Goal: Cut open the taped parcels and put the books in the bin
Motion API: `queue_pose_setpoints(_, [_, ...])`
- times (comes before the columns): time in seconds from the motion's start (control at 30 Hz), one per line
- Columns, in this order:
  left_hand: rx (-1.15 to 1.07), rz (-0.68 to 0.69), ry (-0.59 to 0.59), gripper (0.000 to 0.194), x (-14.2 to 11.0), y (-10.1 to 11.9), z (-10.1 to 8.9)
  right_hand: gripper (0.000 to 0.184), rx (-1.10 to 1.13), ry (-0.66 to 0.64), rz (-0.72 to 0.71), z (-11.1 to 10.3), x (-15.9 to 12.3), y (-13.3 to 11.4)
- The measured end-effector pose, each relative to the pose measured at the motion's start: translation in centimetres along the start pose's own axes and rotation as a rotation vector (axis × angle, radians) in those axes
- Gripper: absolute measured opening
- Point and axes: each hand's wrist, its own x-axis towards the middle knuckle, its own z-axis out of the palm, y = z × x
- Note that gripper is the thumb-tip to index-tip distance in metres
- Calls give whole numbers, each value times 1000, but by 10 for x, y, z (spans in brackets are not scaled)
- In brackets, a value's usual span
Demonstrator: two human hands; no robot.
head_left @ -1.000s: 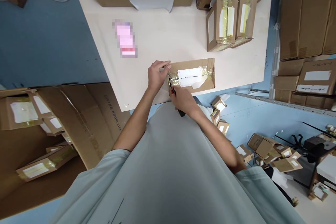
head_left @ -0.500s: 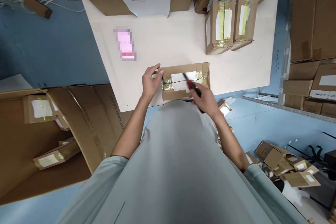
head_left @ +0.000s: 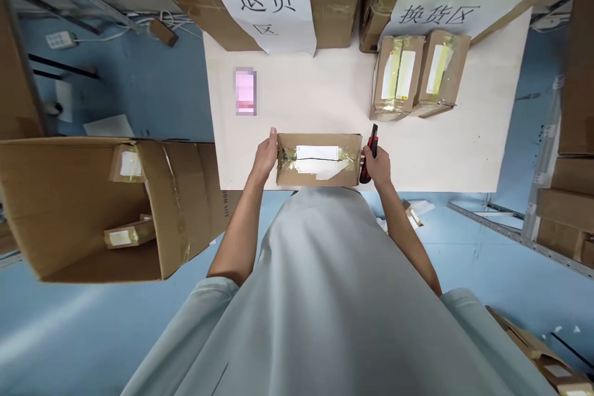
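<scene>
A small cardboard box [head_left: 320,178] lies lengthwise at the near edge of the white table. Clear tape and a white label [head_left: 317,152] run along its top, and a dark slit crosses the label from left to right. My left hand [head_left: 265,156] grips the box's left end, its fingertips partly hidden by the box. At the right end, my right hand [head_left: 379,167] is closed around a red and black utility knife [head_left: 369,154], whose tip points away from me. The fingers of that hand reach to the box's side.
Two taped boxes [head_left: 398,77] stand at the table's back right. Behind them are large cartons with handwritten paper signs [head_left: 278,6]. A pixelated pink object [head_left: 245,91] lies at the table's left. An open carton [head_left: 185,210] with small boxes inside stands left of the table.
The knife has moved off the label to the box's right end, still in my right hand. My left hand has shifted onto the left end, and the box now lies straighter. The view has shifted too.
</scene>
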Motion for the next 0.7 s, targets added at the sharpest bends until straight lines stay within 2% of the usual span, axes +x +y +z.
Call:
queue_pose_setpoints(0.1, [-51, -89, 114, 74, -9, 18, -2, 44, 38, -17, -89, -6, 0, -5])
queue_pose_setpoints(0.23, [-187, -75, 197, 61, -24, 32, -5, 55, 99, -2, -234, -19, -3, -3])
queue_pose_setpoints(0.33, [-228, -87, 175, 43, -34, 23, 1, 57, 124, -71, -254, -25, -2, 9])
queue_pose_setpoints(0.5, [-239, -221, 73, 50, -46, -13, 18, 48, -116, -182, -157, -25, 10, 40])
queue_pose_setpoints(0.6, [-216, -193, 44, 57, -40, -19, 20, 39, -204, -143, -130, -25, 21, 44])
queue_pose_setpoints(0.7, [-200, -140, 76, 66, -21, -7, 19, 37, -129, -47, -177, -21, 36, 34])
